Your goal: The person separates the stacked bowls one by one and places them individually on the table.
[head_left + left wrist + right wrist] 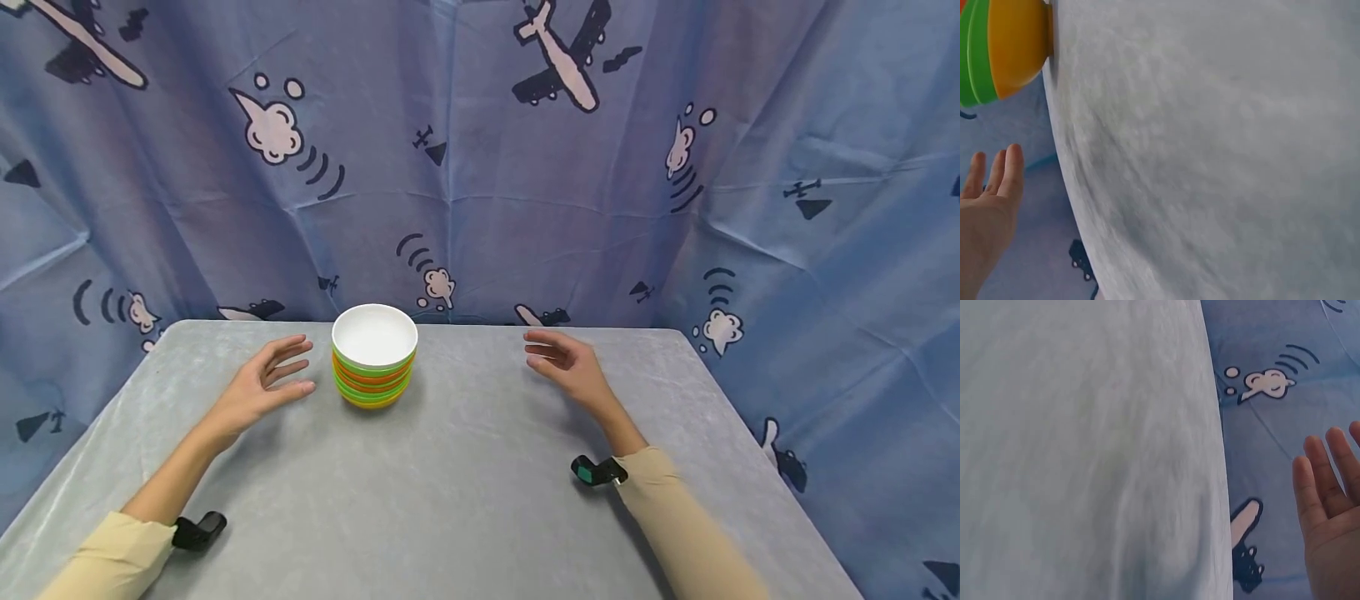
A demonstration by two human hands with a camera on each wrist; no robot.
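A stack of nested bowls (372, 379) stands upright near the back of the table, left of the middle. The top bowl is white inside; green, orange and yellow rims and sides show beneath it. In the left wrist view the lower bowls (1016, 50) appear at the upper left corner. My left hand (258, 387) hovers just left of the stack, fingers spread toward it, apart from it and holding nothing. My right hand (572, 367) is held over the table well to the right of the stack, fingers loosely bent, with nothing in it.
A grey cloth covers the table (450, 500). Behind it and along both sides hangs a blue curtain (480, 167) printed with planes and clouds. A black wrist device sits on each forearm, the left one (198, 532) and the right one (597, 471).
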